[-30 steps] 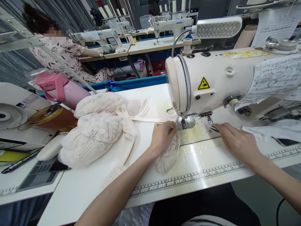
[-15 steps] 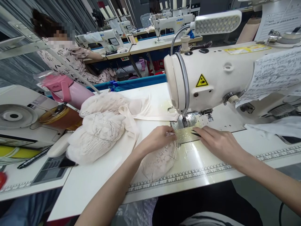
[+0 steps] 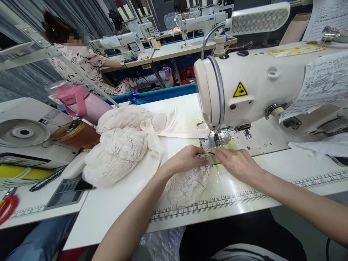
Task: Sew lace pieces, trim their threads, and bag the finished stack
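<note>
My left hand is closed on the upper edge of a pale lace bra cup, which hangs down over the printed ruler on the table. Close beside it, my right hand is closed round a small dark two-pointed tool, tweezers or thread snips; most of it is hidden by the fingers. The tool's tip is at the lace edge by my left fingers. Just beyond both hands are the needle area and metal plate of a sewing machine.
A bundle of pale lace bra pieces lies left, its strap reaching toward the needle. Further left stand a pink flask, an amber container and red-handled scissors. A co-worker sits behind at another machine.
My right hand has moved left, bringing the dark tool from the bare machine bed to the lace edge at my left hand. The view has shifted slightly.
</note>
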The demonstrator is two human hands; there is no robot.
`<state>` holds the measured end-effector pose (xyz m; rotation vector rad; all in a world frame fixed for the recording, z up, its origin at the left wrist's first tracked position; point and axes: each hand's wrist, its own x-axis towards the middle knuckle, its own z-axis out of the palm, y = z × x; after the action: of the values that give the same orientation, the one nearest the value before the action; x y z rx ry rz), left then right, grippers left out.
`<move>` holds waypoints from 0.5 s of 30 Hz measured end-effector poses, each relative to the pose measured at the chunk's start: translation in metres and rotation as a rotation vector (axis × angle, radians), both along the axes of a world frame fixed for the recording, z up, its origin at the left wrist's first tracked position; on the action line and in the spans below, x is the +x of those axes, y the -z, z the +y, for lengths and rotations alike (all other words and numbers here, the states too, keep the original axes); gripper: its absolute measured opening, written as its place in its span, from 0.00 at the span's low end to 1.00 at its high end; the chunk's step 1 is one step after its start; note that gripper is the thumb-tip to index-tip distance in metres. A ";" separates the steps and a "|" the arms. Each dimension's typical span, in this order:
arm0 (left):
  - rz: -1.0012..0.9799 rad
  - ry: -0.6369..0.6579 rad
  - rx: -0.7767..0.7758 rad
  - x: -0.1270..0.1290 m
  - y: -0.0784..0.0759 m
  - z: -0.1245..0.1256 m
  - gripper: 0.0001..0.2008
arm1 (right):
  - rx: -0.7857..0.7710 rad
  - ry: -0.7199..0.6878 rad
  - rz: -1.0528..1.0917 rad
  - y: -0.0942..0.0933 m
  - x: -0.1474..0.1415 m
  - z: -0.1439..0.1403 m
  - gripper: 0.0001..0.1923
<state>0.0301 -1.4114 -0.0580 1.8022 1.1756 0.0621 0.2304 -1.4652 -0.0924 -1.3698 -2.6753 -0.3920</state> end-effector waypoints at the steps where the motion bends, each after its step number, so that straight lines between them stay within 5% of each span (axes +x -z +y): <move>1: 0.005 0.001 0.007 0.000 0.001 0.000 0.11 | -0.013 0.007 0.008 0.000 0.001 0.000 0.28; 5: -0.031 0.017 -0.004 0.000 -0.001 -0.001 0.12 | -0.166 0.070 0.311 -0.008 0.006 0.001 0.20; 10: -0.171 0.050 0.049 0.003 -0.016 -0.020 0.11 | -0.682 0.113 0.948 -0.030 0.017 -0.003 0.16; 15: -0.302 0.041 0.107 0.009 -0.030 -0.057 0.08 | -1.126 0.059 1.078 -0.039 0.021 -0.023 0.19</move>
<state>0.0389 -1.4688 -0.0277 1.8333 0.9340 0.3670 0.2514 -1.4881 -0.0538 -1.1933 -1.7922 1.5739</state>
